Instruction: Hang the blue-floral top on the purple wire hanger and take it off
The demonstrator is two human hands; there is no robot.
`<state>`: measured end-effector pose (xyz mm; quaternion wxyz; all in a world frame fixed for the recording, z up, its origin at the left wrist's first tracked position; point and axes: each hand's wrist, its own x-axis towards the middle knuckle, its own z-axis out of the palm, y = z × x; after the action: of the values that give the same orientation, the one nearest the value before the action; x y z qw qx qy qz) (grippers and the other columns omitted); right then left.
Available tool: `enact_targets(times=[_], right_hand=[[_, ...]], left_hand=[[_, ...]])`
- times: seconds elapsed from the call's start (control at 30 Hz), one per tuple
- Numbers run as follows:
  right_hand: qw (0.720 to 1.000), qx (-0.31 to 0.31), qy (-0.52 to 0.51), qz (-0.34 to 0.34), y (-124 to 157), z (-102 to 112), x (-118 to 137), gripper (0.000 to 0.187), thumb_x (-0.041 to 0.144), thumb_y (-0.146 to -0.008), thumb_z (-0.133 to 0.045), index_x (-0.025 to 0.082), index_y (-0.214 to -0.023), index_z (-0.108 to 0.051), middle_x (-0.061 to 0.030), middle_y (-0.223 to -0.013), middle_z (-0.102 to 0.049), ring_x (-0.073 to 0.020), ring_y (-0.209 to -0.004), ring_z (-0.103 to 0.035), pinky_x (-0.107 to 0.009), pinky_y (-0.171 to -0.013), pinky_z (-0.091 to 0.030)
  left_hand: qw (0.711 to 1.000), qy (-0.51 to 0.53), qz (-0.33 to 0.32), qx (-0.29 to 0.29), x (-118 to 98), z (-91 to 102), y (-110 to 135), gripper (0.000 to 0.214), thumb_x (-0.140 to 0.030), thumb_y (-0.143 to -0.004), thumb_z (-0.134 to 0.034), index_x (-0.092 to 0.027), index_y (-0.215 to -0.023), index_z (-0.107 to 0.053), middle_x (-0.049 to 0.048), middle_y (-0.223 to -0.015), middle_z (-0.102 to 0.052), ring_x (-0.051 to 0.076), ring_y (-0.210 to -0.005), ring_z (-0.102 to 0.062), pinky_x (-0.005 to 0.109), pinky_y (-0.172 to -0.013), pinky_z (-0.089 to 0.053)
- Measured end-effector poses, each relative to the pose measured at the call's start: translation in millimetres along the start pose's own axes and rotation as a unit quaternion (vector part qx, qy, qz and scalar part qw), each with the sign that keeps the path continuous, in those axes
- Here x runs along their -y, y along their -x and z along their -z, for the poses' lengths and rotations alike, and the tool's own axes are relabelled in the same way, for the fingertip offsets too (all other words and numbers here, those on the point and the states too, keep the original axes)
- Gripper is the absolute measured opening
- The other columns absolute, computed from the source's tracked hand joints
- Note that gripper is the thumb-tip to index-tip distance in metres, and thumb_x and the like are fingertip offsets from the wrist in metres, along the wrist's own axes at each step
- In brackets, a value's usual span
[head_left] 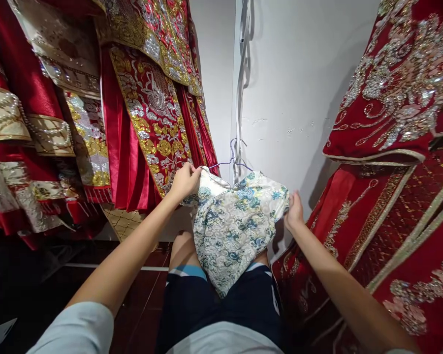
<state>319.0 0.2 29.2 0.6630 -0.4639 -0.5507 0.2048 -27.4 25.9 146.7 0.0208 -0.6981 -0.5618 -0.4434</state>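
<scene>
A floral short-sleeved top in white, grey, blue and yellow is spread out in front of my thighs, its lower end tapering to a point. A thin purple hanger sits inside its neckline, with the hook showing above. My left hand pinches the top at the shoulder on the left side. At the opposite side, my right hand grips the sleeve edge, its fingertips partly hidden by the cloth.
Red embroidered gowns with gold and silver sequins hang at the left. More beaded red garments hang close by my right arm. Pale straps run down the white wall ahead. Dark reddish tiles cover the floor.
</scene>
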Motion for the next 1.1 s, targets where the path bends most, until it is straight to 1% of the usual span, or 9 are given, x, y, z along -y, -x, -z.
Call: enact_targets(times=[0.17, 0.33, 0.47, 0.53, 0.6, 0.7, 0.8, 0.93, 1.1], right_hand=[[0.979, -0.108, -0.173, -0.028, -13.6, 6.3, 23.9, 0.049, 0.063, -0.068, -0.073, 0.021, -0.091, -0.065, -0.0063, -0.094, -0.073, -0.0272, -0.1, -0.069, -0.037, -0.088, -0.055], [0.975, -0.044, -0.215, 0.026, -42.6, -6.5, 93.5, 0.045, 0.063, -0.072, -0.073, 0.023, -0.091, -0.065, -0.0069, -0.097, -0.072, -0.0285, -0.103, -0.068, -0.039, -0.086, -0.056], [0.971, 0.182, -0.124, 0.091, 14.0, -7.2, 146.6, 0.052, 0.071, -0.082, -0.063, 0.025, -0.105, -0.072, -0.0072, -0.103, -0.073, -0.0282, -0.104, -0.067, -0.041, -0.09, -0.055], [0.896, 0.415, -0.073, 0.141, 49.3, -6.3, 162.5, 0.06, 0.074, -0.085, -0.055, 0.024, -0.111, -0.075, -0.0093, -0.11, -0.073, -0.029, -0.108, -0.066, -0.042, -0.094, -0.054], [0.85, 0.491, -0.042, 0.185, 68.7, -9.3, 165.1, 0.057, 0.07, -0.09, -0.051, 0.026, -0.12, -0.073, -0.0089, -0.12, -0.07, -0.0283, -0.116, -0.063, -0.043, -0.103, -0.049], [0.908, 0.366, 0.022, 0.201, 59.4, -24.1, 141.5, 0.043, 0.056, -0.095, -0.055, 0.031, -0.128, -0.067, -0.0065, -0.131, -0.065, -0.0262, -0.126, -0.057, -0.044, -0.113, -0.04], [0.961, 0.242, 0.05, 0.124, 31.7, -42.1, 102.0, 0.059, 0.061, -0.09, -0.059, 0.028, -0.139, -0.057, -0.0106, -0.143, -0.056, -0.0289, -0.134, -0.05, -0.048, -0.115, -0.037], [0.954, 0.293, -0.057, -0.024, 24.8, -47.3, 72.3, 0.064, 0.071, -0.083, -0.06, 0.019, -0.118, -0.07, -0.0126, -0.121, -0.071, -0.0304, -0.114, -0.065, -0.045, -0.101, -0.05], [0.949, 0.202, -0.201, -0.133, 46.5, -21.5, 69.3, 0.047, 0.065, -0.073, -0.074, 0.018, -0.084, -0.074, -0.0098, -0.081, -0.077, -0.0304, -0.083, -0.075, -0.04, -0.073, -0.06]], left_hand=[[0.999, 0.002, -0.035, -0.025, -11.7, -1.6, 2.3, 0.021, -0.035, -0.096, -0.04, -0.02, -0.093, -0.055, 0.011, -0.099, -0.066, 0.027, -0.092, -0.06, 0.035, -0.077, -0.041], [0.997, 0.069, -0.041, -0.016, -14.0, 0.0, -7.3, 0.024, -0.025, -0.087, -0.049, -0.021, -0.109, -0.056, 0.0071, -0.099, -0.067, 0.023, -0.083, -0.059, 0.032, -0.074, -0.041], [0.971, 0.238, -0.008, -0.005, -4.8, -9.0, -2.3, 0.007, -0.018, -0.071, -0.054, -0.018, -0.076, -0.059, 0.0032, -0.073, -0.061, 0.019, -0.071, -0.054, 0.03, -0.07, -0.042], [0.948, 0.318, 0.008, -0.022, -1.9, -16.8, 7.4, 0.007, -0.023, -0.072, -0.054, -0.019, -0.067, -0.052, 0.0026, -0.066, -0.055, 0.017, -0.066, -0.052, 0.03, -0.067, -0.044], [0.931, 0.364, 0.015, -0.018, -4.0, -24.5, 19.2, 0.017, -0.033, -0.078, -0.05, -0.021, -0.067, -0.045, 0.0021, -0.063, -0.052, 0.016, -0.058, -0.05, 0.029, -0.06, -0.044], [0.903, 0.429, 0.003, 0.019, -18.5, -34.0, 33.6, 0.026, -0.042, -0.079, -0.05, -0.022, -0.067, -0.039, 0.002, -0.062, -0.05, 0.014, -0.054, -0.049, 0.028, -0.053, -0.043], [0.851, 0.52, -0.026, 0.071, -41.9, -40.2, 40.4, 0.036, -0.037, -0.066, -0.064, -0.021, -0.063, -0.032, 0.0013, -0.068, -0.048, 0.012, -0.058, -0.048, 0.026, -0.055, -0.044], [0.746, 0.651, -0.045, 0.135, -64.2, -39.8, 46.8, 0.043, -0.029, -0.061, -0.071, -0.021, -0.068, -0.029, -0.0004, -0.072, -0.045, 0.011, -0.062, -0.049, 0.024, -0.057, -0.046], [0.759, 0.641, -0.038, 0.104, -56.6, -28.2, 61.2, 0.051, -0.025, -0.061, -0.073, -0.025, -0.107, -0.052, 0.0035, -0.108, -0.061, 0.013, -0.079, -0.062, 0.028, -0.069, -0.052]])
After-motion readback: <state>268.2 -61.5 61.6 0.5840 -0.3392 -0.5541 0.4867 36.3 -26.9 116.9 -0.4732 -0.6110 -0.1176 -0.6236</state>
